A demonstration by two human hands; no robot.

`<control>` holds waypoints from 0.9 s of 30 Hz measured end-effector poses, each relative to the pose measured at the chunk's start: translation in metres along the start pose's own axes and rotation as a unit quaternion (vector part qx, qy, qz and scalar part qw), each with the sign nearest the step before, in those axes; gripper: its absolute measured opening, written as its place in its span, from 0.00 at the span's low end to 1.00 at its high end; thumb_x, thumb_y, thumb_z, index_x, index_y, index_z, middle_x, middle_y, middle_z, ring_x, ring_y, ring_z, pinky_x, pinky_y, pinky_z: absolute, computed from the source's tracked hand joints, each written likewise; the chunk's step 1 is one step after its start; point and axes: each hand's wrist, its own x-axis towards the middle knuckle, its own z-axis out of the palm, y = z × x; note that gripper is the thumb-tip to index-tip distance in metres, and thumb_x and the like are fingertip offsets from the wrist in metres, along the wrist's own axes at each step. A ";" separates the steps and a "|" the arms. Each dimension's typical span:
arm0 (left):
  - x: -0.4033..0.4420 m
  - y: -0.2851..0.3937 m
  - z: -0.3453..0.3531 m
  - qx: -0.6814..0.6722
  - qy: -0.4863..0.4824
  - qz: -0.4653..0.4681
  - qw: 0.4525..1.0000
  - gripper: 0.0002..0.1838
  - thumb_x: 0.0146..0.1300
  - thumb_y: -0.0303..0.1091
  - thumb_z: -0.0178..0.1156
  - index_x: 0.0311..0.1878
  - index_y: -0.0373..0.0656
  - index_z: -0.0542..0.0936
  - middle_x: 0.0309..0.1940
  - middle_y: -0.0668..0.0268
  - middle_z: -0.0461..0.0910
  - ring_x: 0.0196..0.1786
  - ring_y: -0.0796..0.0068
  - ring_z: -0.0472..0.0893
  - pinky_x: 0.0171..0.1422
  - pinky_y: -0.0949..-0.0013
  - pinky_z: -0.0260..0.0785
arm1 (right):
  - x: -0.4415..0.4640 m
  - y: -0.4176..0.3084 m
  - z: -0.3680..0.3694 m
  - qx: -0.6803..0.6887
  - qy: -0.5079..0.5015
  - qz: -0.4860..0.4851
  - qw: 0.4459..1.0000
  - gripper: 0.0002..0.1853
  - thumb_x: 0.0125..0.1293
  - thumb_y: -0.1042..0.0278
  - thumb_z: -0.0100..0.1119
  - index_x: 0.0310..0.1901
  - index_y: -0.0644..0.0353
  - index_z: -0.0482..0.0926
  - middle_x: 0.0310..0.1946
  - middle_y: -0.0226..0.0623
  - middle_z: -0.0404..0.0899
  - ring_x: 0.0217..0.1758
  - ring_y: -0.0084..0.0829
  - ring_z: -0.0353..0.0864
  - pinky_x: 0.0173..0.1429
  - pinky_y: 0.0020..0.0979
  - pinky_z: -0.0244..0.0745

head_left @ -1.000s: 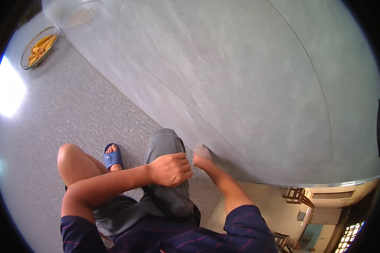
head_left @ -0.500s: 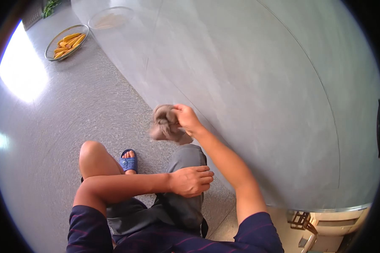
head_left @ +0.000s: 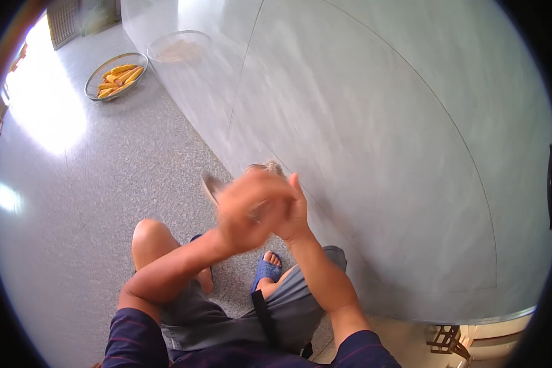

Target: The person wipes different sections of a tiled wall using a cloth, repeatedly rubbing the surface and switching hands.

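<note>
Pressed about one crumpled grey-brown cloth (head_left: 273,167), the two bare hands meet in front of the seated person. The left hand (head_left: 251,211) is blurred and lies partly across the right hand (head_left: 295,214), whose thumb points up along the far side; how tightly the fingers of either hand close cannot be told. One part of the cloth shows above the knuckles, and a blurred flap juts out to the left. Below the hands are grey shorts (head_left: 193,313), crossed by a black strap (head_left: 265,319), and a blue sandal (head_left: 268,270) on one foot. Just beyond the hands, the speckled grey floor (head_left: 141,159) meets a smooth grey panel (head_left: 380,153) along a slanting edge. Farther off at upper left, a shallow round basket (head_left: 145,57) of yellow corn cobs (head_left: 116,81) rests on the floor near the panel, which mirrors it. At lower right, well apart from the hands, stands a brown chair (head_left: 448,340).
</note>
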 end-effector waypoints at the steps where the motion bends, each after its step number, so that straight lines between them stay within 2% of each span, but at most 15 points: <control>1: 0.003 -0.011 -0.005 -0.008 0.070 -0.067 0.995 0.11 0.55 0.23 0.58 0.43 0.38 0.81 0.39 0.59 0.81 0.37 0.68 0.80 0.43 0.68 0.73 | 0.001 -0.002 0.004 -0.057 -0.010 -0.024 0.998 0.32 0.69 0.54 0.56 0.69 0.61 0.61 0.64 0.41 0.70 0.68 0.39 0.69 0.71 0.43 0.65; 2: 0.002 -0.024 -0.006 -0.007 0.073 -0.064 0.995 0.11 0.55 0.23 0.58 0.43 0.38 0.81 0.39 0.59 0.81 0.37 0.68 0.80 0.43 0.68 0.73 | 0.002 -0.006 0.008 -0.111 -0.007 -0.033 0.993 0.34 0.65 0.60 0.54 0.71 0.61 0.59 0.65 0.43 0.68 0.69 0.40 0.69 0.72 0.45 0.64; 4: -0.005 -0.050 -0.006 -0.025 0.108 -0.238 0.965 0.17 0.64 0.33 0.61 0.53 0.36 0.78 0.50 0.55 0.79 0.49 0.69 0.80 0.52 0.69 0.72 | 0.002 -0.011 0.013 -0.161 -0.004 -0.040 0.986 0.36 0.61 0.66 0.53 0.72 0.61 0.57 0.66 0.46 0.67 0.69 0.41 0.68 0.73 0.47 0.63; 5: -0.006 -0.054 -0.008 -0.023 0.108 -0.240 0.965 0.17 0.64 0.33 0.61 0.53 0.36 0.78 0.50 0.55 0.79 0.49 0.69 0.80 0.52 0.69 0.72 | 0.003 -0.015 0.015 -0.159 0.000 -0.051 0.986 0.40 0.55 0.69 0.51 0.73 0.60 0.56 0.66 0.45 0.67 0.69 0.42 0.68 0.73 0.46 0.62; 7: -0.009 -0.059 -0.011 -0.200 -0.012 -0.482 0.853 0.29 0.66 0.48 0.62 0.61 0.34 0.74 0.59 0.49 0.74 0.60 0.68 0.75 0.61 0.69 0.69 | 0.002 -0.019 0.023 -0.156 0.003 -0.062 0.986 0.44 0.49 0.73 0.50 0.74 0.60 0.54 0.67 0.45 0.67 0.69 0.42 0.68 0.73 0.46 0.62; 8: -0.011 -0.061 -0.009 -0.204 -0.013 -0.449 0.870 0.33 0.67 0.56 0.60 0.60 0.34 0.75 0.55 0.51 0.76 0.58 0.68 0.76 0.59 0.69 0.70 | 0.001 -0.022 0.029 -0.145 -0.011 -0.069 0.987 0.45 0.48 0.73 0.50 0.74 0.60 0.54 0.67 0.45 0.66 0.69 0.42 0.67 0.73 0.46 0.62; 9: -0.010 -0.064 -0.014 -0.202 -0.014 -0.449 0.870 0.33 0.67 0.56 0.60 0.60 0.34 0.75 0.55 0.51 0.76 0.58 0.68 0.76 0.59 0.69 0.70 | -0.001 -0.026 0.032 -0.134 -0.024 -0.077 0.988 0.46 0.47 0.73 0.50 0.74 0.60 0.54 0.68 0.45 0.66 0.70 0.43 0.67 0.74 0.45 0.61; 11: -0.003 -0.069 -0.033 -0.149 -0.238 -0.504 0.817 0.29 0.66 0.54 0.62 0.55 0.34 0.78 0.44 0.55 0.82 0.47 0.71 0.82 0.47 0.70 0.76 | -0.002 -0.033 0.033 -0.114 -0.034 -0.080 0.990 0.44 0.52 0.74 0.48 0.75 0.63 0.52 0.68 0.44 0.65 0.70 0.42 0.67 0.73 0.46 0.62; 12: -0.003 -0.072 -0.037 -0.103 -0.253 -0.500 0.822 0.26 0.65 0.52 0.65 0.46 0.33 0.81 0.31 0.62 0.83 0.32 0.77 0.82 0.32 0.73 0.74 | -0.003 -0.036 0.030 -0.100 0.010 -0.090 0.991 0.42 0.53 0.73 0.47 0.74 0.64 0.53 0.68 0.43 0.66 0.70 0.42 0.67 0.74 0.46 0.61; 14: 0.002 -0.069 -0.047 -0.112 -0.219 -0.520 0.818 0.25 0.64 0.51 0.65 0.45 0.33 0.82 0.28 0.66 0.82 0.30 0.80 0.80 0.30 0.75 0.72 | -0.006 -0.041 0.029 -0.143 0.112 -0.086 0.980 0.31 0.62 0.70 0.42 0.69 0.65 0.63 0.63 0.45 0.72 0.67 0.39 0.71 0.72 0.45 0.64; 15: 0.005 -0.066 -0.052 -0.120 -0.181 -0.539 0.814 0.23 0.64 0.49 0.66 0.44 0.33 0.83 0.26 0.69 0.80 0.28 0.82 0.78 0.27 0.77 0.69 | -0.007 -0.044 0.020 -0.143 0.110 -0.084 0.980 0.31 0.62 0.70 0.42 0.69 0.65 0.63 0.63 0.45 0.72 0.67 0.39 0.71 0.72 0.45 0.64; 17: 0.008 -0.067 -0.057 -0.179 -0.128 -0.552 0.804 0.19 0.66 0.44 0.65 0.43 0.33 0.82 0.28 0.68 0.81 0.30 0.83 0.79 0.30 0.77 0.72 | -0.005 -0.046 0.002 -0.179 0.237 -0.060 0.953 0.25 0.66 0.69 0.42 0.64 0.69 0.67 0.60 0.46 0.74 0.64 0.39 0.73 0.69 0.44 0.67; 19: 0.001 -0.078 -0.057 -0.336 -0.041 -0.500 0.797 0.17 0.67 0.41 0.64 0.42 0.34 0.82 0.30 0.66 0.83 0.31 0.82 0.81 0.33 0.75 0.74 | -0.011 -0.045 -0.001 -0.210 0.250 -0.070 0.943 0.22 0.68 0.68 0.43 0.60 0.71 0.69 0.58 0.48 0.75 0.61 0.40 0.76 0.66 0.44 0.71; 23: -0.001 -0.080 -0.047 -0.326 0.027 -0.512 0.795 0.15 0.65 0.39 0.65 0.44 0.34 0.81 0.32 0.65 0.84 0.31 0.80 0.82 0.35 0.76 0.76 | -0.019 -0.041 0.013 -0.152 0.242 -0.051 0.957 0.22 0.68 0.68 0.44 0.61 0.70 0.69 0.58 0.47 0.76 0.60 0.40 0.77 0.65 0.43 0.72; 27: -0.010 -0.098 -0.045 -0.260 -0.058 -0.510 0.818 0.16 0.64 0.38 0.65 0.47 0.33 0.81 0.37 0.60 0.83 0.38 0.76 0.82 0.41 0.73 0.75 | -0.022 -0.040 0.014 -0.099 0.182 -0.112 0.972 0.22 0.67 0.67 0.48 0.60 0.66 0.70 0.57 0.44 0.76 0.59 0.38 0.77 0.65 0.42 0.72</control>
